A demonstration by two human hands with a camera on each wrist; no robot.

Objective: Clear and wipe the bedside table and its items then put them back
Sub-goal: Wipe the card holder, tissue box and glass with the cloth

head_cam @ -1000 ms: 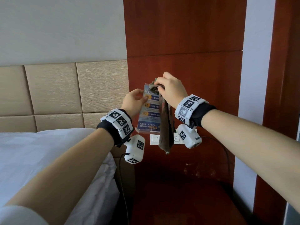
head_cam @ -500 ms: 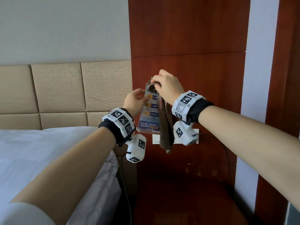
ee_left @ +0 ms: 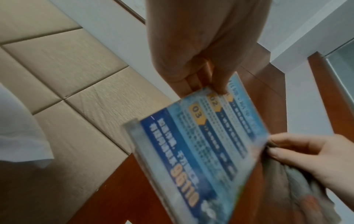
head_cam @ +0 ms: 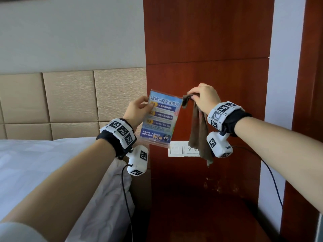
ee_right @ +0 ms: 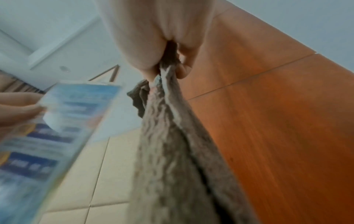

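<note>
My left hand (head_cam: 139,109) pinches the left edge of a blue printed sign in a clear acrylic stand (head_cam: 160,120), held upright in the air before the red-brown wall panel. In the left wrist view the sign (ee_left: 203,145) fills the lower right with my fingers (ee_left: 216,81) at its top. My right hand (head_cam: 204,97) grips a brown cloth (head_cam: 199,133) just right of the sign's top corner; the cloth hangs down freely. From the right wrist the cloth (ee_right: 172,136) drops from my fingers, and the sign (ee_right: 53,128) is blurred at left. The bedside table top (head_cam: 201,215) lies dark below.
A bed with white sheets (head_cam: 43,172) lies at left below a beige padded headboard (head_cam: 70,98). White wall switches (head_cam: 181,148) sit on the wood panel behind the cloth. A black cable (head_cam: 272,177) runs from my right wrist.
My right hand with the cloth has moved off the sign's face to its right, so the whole sign now shows. The left hand keeps hold of the sign.
</note>
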